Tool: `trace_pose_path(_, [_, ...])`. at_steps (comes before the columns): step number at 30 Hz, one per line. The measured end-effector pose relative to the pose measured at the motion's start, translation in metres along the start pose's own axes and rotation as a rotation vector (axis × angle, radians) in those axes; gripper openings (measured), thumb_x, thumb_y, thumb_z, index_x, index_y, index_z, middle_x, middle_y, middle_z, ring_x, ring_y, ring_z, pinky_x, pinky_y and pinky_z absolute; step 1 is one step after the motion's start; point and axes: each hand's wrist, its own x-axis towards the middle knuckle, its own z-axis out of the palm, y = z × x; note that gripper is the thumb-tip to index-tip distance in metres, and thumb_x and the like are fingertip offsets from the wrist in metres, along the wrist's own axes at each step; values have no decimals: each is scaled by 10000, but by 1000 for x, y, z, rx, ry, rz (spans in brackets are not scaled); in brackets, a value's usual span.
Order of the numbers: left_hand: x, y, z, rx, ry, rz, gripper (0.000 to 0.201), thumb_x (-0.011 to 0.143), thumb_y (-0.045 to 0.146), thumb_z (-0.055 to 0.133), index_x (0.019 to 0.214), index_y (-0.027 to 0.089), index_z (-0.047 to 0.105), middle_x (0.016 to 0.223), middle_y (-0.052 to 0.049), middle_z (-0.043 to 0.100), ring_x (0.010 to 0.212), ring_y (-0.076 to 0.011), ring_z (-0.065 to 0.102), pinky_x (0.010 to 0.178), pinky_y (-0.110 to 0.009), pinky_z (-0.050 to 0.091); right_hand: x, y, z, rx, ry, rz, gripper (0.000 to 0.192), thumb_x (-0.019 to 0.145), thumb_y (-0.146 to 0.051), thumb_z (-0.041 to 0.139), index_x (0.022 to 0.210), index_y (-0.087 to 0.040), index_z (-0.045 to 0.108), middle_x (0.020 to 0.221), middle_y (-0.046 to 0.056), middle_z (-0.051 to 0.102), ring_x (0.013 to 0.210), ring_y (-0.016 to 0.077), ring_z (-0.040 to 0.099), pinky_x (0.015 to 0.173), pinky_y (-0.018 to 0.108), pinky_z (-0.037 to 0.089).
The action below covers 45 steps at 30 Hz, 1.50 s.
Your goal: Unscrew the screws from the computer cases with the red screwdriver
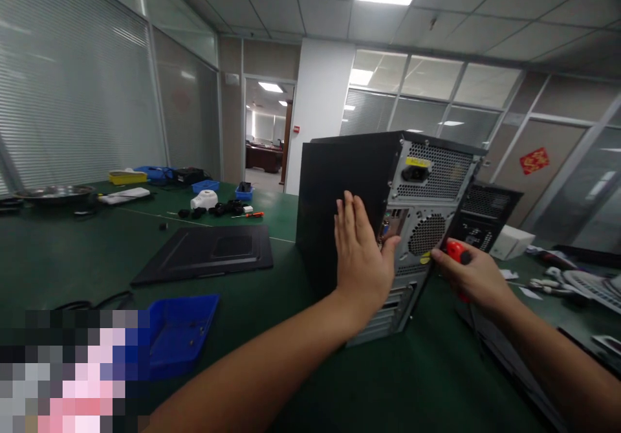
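A black computer tower (347,187) stands upright on the green table, its metal back with vents, ports and a power socket turned towards my right side. My left hand (361,258) lies flat on the tower's black side near the rear edge, fingers stretched upward. At the back of the case, my right hand (478,277) is closed around a red-handled screwdriver (456,250). The fingertips of that hand are beside the lower edge of the round fan grille (427,233). Where the screwdriver's tip is, I cannot make out.
A black side panel (218,250) lies flat to the left, with a blue tray (182,329) of small bits nearer me. Farther back are another screwdriver (253,215), dark cables and a white device (204,200). Behind the tower stands a second case (488,210), beside a white box (512,242).
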Motion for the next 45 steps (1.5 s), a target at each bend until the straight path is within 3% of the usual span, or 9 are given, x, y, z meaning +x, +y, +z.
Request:
trace_pose_path(6, [6,-15,3,93,0,41,887,984,472,487,1618,279,-103,1721,-125,40,1624,-304,64,1345,-573,193,9,0,11,70,-69,63,770,689,-691,754,1209,-128,680,524,-33,542,418,114,444,407,241,340])
trace_pose_path(14, [25,-55,-11,76,28,74,833,978,501,495,1625,223,51,1708,-146,129,1617,-266,144,1354,-498,211,19,-14,43,65,-70,-24,756,719,-687,736,1211,-116,678,534,-28,549,441,121,456,441,256,359])
trace_pose_path(19, [39,-81,-23,95,48,81,794,987,497,476,1619,205,94,1705,-130,163,1606,-244,195,1348,-467,243,27,-29,65,39,-56,-105,636,749,-642,739,1123,-128,708,673,14,646,573,139,542,557,277,437])
trace_pose_path(28, [60,-119,-23,132,77,63,758,984,480,476,1607,185,160,1690,-131,221,1581,-250,271,1327,-453,295,56,-38,97,-31,-90,-120,384,925,-497,669,1047,-133,655,889,11,670,754,112,625,736,288,553])
trace_pose_path(34, [72,-137,-22,164,90,79,748,983,455,482,1600,159,179,1670,-145,272,1570,-249,295,1314,-448,313,72,-45,106,-65,-171,-138,381,920,-491,680,1054,-135,649,865,2,649,720,101,601,702,272,549])
trace_pose_path(45, [90,-176,-27,240,110,26,730,971,469,480,1582,151,236,1581,-178,423,1473,-301,450,1253,-494,386,92,-45,147,-91,-150,-204,389,954,-495,627,1131,-149,640,1040,50,671,935,160,651,879,373,573])
